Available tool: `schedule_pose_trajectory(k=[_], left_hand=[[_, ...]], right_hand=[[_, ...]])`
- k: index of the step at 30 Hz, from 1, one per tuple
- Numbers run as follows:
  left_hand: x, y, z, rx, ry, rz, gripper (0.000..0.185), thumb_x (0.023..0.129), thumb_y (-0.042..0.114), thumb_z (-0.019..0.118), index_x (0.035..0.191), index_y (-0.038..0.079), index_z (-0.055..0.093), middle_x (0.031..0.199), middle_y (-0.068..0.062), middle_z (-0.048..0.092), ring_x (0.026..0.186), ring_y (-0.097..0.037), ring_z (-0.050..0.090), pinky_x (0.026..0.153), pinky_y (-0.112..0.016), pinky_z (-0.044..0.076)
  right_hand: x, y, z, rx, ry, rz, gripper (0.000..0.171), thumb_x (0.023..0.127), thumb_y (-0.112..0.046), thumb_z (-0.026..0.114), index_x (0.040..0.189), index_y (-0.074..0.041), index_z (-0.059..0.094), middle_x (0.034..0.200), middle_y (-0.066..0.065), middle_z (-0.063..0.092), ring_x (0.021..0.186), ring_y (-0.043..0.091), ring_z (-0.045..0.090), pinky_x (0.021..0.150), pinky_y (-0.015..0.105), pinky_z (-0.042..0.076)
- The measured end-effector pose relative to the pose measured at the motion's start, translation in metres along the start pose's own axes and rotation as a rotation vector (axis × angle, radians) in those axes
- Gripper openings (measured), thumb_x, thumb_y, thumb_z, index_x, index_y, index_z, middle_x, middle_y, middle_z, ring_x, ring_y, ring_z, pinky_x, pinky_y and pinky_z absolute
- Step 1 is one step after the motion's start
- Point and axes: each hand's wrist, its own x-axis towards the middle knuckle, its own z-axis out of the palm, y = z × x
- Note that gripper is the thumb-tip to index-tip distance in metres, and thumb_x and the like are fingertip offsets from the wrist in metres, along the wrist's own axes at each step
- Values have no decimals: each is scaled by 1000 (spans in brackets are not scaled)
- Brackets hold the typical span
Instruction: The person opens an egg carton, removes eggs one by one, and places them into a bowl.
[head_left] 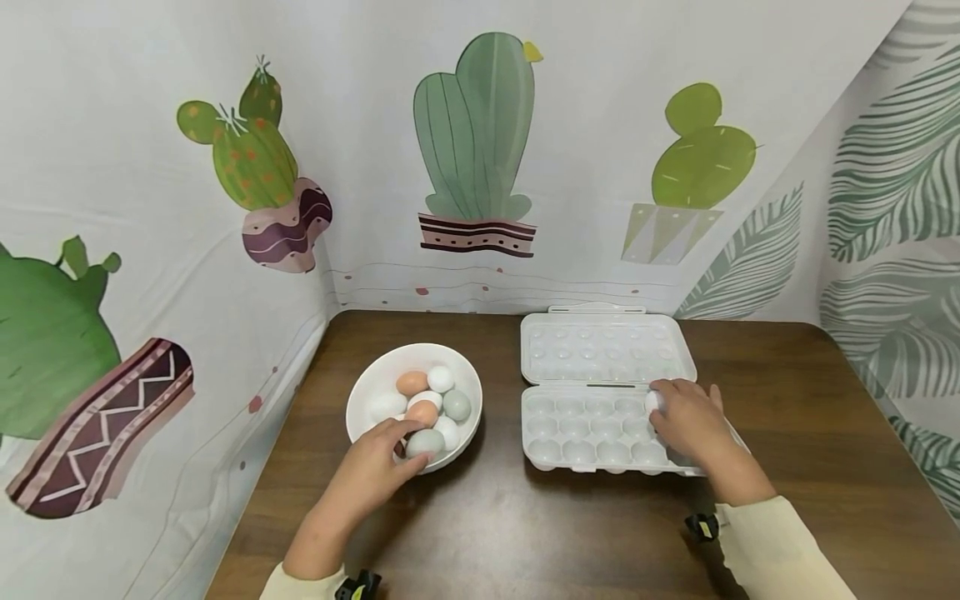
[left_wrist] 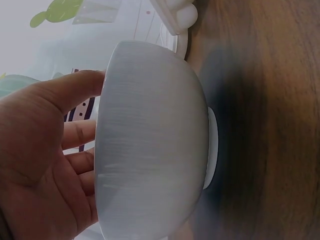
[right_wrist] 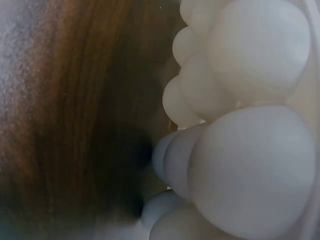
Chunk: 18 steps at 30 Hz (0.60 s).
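A white bowl point(head_left: 358, 398) on the left holds several white, brown and pale green eggs. My left hand point(head_left: 366, 468) reaches over its near rim, thumb and fingers around a pale green egg point(head_left: 426, 443). In the left wrist view, the bowl's wall point(left_wrist: 150, 145) hides the eggs and the fingertips of the left hand point(left_wrist: 40, 150). To the right lies a white egg carton point(head_left: 581, 452), lid folded back. My right hand point(head_left: 688, 423) pinches a white egg point(head_left: 654, 402) at the back row, covering the carton's right end. The right wrist view shows only the carton's rounded cups point(right_wrist: 252, 170) from the side.
The carton's lid point(head_left: 611, 325) lies toward the back edge of the brown wooden table point(head_left: 495, 533). Behind the table hangs a white cloth point(head_left: 367, 167) printed with cacti. A leaf-patterned cloth point(head_left: 892, 233) hangs at the right.
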Motion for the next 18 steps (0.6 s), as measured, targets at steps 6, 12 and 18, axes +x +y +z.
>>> schedule_pose_trajectory(k=[6,12,18], left_hand=[[3,0,1,-36,-9,-13,39,81,27,84,114,13,69,90,7,64,77,-10,59,71,-23,49],[4,-2,4,-37,-5,-4,36,79,27,86,110,14,72,84,8,62,74,-8,58,68,-22,47],[4,-4,5,-48,-2,5,36,80,30,85,111,14,73,85,8,61,74,-7,57,68,-21,47]], right_hand=[[0,2,-3,6,-11,-33,45,89,-12,62,131,2,58,133,32,58,129,52,47,107,80,18],[2,7,-1,10,-33,-73,52,82,-8,69,133,-1,59,131,29,60,127,51,49,106,79,21],[2,10,-2,22,-37,-98,54,78,-9,76,131,-5,62,123,27,62,121,48,53,105,78,23]])
